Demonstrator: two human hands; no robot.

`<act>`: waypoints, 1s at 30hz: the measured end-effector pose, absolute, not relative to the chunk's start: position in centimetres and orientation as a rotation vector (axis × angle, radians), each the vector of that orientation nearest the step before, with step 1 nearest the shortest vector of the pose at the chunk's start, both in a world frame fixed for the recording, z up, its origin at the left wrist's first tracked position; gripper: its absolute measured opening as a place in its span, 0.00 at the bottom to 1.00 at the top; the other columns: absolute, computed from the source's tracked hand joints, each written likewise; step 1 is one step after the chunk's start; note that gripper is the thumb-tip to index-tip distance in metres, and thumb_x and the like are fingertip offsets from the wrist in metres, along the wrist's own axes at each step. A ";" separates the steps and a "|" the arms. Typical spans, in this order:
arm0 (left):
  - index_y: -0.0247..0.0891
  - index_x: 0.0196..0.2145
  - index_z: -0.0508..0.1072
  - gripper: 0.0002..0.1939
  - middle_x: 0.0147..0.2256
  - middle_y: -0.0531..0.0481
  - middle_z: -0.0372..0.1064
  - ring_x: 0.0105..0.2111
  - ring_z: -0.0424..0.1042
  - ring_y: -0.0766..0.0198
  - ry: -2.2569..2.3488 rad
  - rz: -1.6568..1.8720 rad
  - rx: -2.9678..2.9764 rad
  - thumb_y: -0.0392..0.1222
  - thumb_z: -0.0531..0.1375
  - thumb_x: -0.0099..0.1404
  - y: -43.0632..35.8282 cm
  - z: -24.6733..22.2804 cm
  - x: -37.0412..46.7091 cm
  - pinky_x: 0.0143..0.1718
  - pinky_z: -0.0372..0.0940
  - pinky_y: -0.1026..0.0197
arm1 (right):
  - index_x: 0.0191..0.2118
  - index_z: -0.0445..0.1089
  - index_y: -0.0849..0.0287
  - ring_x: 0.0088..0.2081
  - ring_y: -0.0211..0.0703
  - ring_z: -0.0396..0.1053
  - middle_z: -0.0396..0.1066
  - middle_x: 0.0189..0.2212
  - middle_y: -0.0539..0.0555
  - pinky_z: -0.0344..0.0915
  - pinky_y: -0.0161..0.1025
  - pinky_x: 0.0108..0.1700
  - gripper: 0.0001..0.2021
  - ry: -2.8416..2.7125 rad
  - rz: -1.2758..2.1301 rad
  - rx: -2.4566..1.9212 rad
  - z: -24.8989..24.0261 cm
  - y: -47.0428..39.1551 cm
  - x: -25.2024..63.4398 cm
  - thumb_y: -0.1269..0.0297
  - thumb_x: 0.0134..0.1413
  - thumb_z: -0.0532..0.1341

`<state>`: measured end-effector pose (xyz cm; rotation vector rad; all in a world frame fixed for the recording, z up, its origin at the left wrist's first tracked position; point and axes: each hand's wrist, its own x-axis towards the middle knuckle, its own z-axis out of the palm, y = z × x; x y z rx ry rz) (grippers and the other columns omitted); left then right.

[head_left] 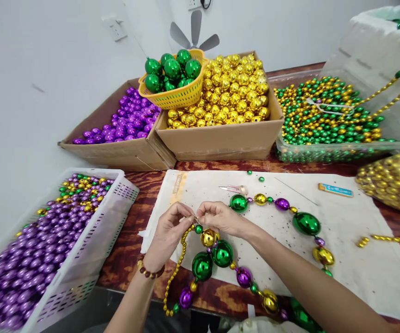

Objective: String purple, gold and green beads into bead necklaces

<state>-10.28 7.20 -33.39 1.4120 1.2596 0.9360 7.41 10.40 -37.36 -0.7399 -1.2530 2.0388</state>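
Note:
My left hand and my right hand meet over the front of the white cloth, each closed in a pinch on a thin pale string. Just below the fingertips hang a small green bead and a gold ball of a bead garland. Large green balls, purple balls and smaller beads follow along it, and it loops round to the right over the cloth, partly behind my right forearm. A strand of small gold beads dangles beside my left wrist.
Boxes of purple balls and gold balls stand behind, a yellow basket of green balls on top. White crate at left; clear bin at right. Small scissors, a long needle and a blue-labelled box lie on the cloth.

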 end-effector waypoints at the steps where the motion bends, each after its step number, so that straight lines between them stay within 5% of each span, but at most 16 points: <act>1: 0.38 0.31 0.68 0.05 0.32 0.50 0.66 0.33 0.64 0.65 1.287 0.944 1.448 0.39 0.61 0.63 7.0 -33.4 -10.1 0.35 0.61 0.63 | 0.31 0.66 0.60 0.16 0.27 0.51 0.58 0.18 0.41 0.47 0.28 0.19 0.05 -1.247 2.036 -0.738 -37.4 10.4 7.4 0.65 0.48 0.60; 11: 0.39 0.32 0.70 0.02 0.34 0.49 0.69 0.35 0.69 0.63 1.395 1.298 1.637 0.35 0.60 0.63 6.2 -35.4 -8.9 0.34 0.64 0.63 | 0.36 0.67 0.60 0.15 0.29 0.62 0.71 0.28 0.47 0.56 0.29 0.18 0.12 -1.072 2.071 -0.731 -37.8 10.0 7.0 0.57 0.50 0.62; 20: 0.37 0.33 0.72 0.01 0.34 0.50 0.70 0.34 0.70 0.66 1.400 1.327 1.625 0.34 0.61 0.63 6.5 -35.7 -8.9 0.33 0.65 0.64 | 0.29 0.70 0.62 0.15 0.26 0.53 0.63 0.19 0.43 0.47 0.28 0.18 0.06 -1.016 1.983 -0.864 -37.8 9.9 6.6 0.64 0.45 0.64; 25: 0.36 0.33 0.71 0.01 0.36 0.50 0.70 0.26 0.67 0.70 1.439 1.370 1.509 0.35 0.61 0.62 6.5 -35.5 -9.3 0.27 0.64 0.66 | 0.30 0.70 0.60 0.19 0.32 0.60 0.63 0.18 0.43 0.53 0.30 0.21 0.05 -1.028 1.933 -0.930 -38.6 10.2 7.8 0.64 0.47 0.63; 30: 0.37 0.33 0.72 0.01 0.34 0.49 0.70 0.34 0.70 0.65 1.397 1.367 1.628 0.34 0.61 0.62 6.6 -35.7 -9.0 0.34 0.65 0.64 | 0.31 0.74 0.61 0.24 0.33 0.63 0.68 0.23 0.47 0.55 0.32 0.27 0.10 -1.032 1.961 -0.877 -37.9 10.1 6.9 0.59 0.45 0.66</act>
